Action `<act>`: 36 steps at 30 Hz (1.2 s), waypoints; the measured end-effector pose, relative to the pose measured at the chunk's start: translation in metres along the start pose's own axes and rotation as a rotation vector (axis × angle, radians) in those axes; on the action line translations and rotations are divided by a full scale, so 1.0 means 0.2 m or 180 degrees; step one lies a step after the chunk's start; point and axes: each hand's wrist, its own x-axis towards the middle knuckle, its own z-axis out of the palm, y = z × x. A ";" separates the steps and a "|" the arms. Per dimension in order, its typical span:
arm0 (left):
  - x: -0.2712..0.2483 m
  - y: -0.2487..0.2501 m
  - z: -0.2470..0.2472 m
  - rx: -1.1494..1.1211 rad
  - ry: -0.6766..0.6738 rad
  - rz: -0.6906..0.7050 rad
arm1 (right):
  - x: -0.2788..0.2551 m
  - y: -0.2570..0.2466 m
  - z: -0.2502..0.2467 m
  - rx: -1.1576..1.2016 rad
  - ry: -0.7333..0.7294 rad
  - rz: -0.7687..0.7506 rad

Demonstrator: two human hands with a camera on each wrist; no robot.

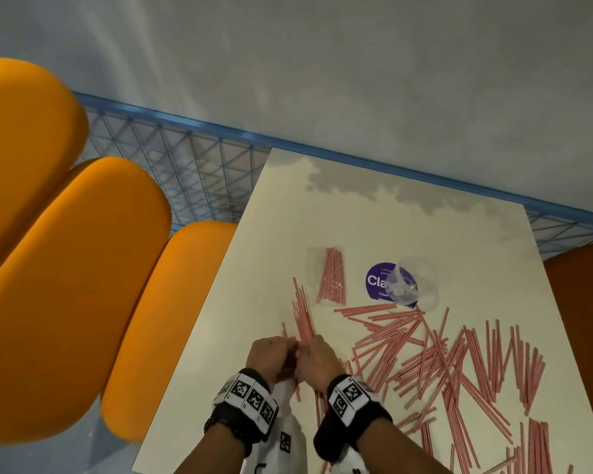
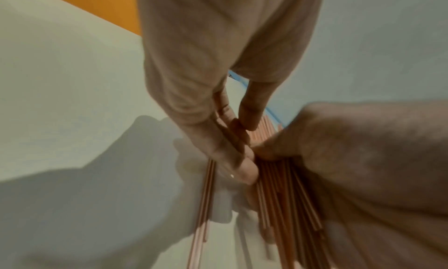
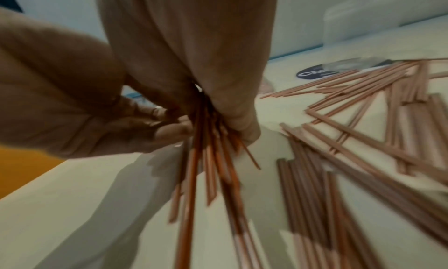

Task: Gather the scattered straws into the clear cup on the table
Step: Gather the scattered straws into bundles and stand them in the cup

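Note:
A bundle of red-and-white striped straws [image 1: 303,316] stands tilted near the table's front left, and both hands hold it. My left hand [image 1: 278,350] pinches it from the left, fingers [image 2: 242,158] lying along the straws [image 2: 278,196]. My right hand [image 1: 317,357] curls round the same bundle [image 3: 211,158] from the right. The clear cup [image 1: 415,282] stands upright farther back on a purple sticker [image 1: 377,280]; I see no straws in it. Many loose straws [image 1: 459,364] lie scattered to the right of the hands.
A clear plastic bag [image 1: 329,278] holding more straws lies left of the cup. Something white [image 1: 288,439] lies under my wrists at the front edge of the white table [image 1: 356,206]. Orange cushions [image 1: 83,268] stand left, a blue mesh rail [image 1: 192,165] behind.

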 end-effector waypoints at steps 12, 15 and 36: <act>-0.01 0.36 0.09 -0.0271 -0.0962 0.0693 | -0.21 0.02 -0.32 0.1832 -0.1111 -0.0525; -0.01 0.40 0.09 -0.0397 -0.1140 0.0830 | -0.25 0.01 -0.34 0.1892 -0.1267 -0.0565; -0.39 0.48 0.23 0.1262 -0.0982 0.1287 | -0.09 -0.16 -0.36 0.2395 0.0436 -0.0296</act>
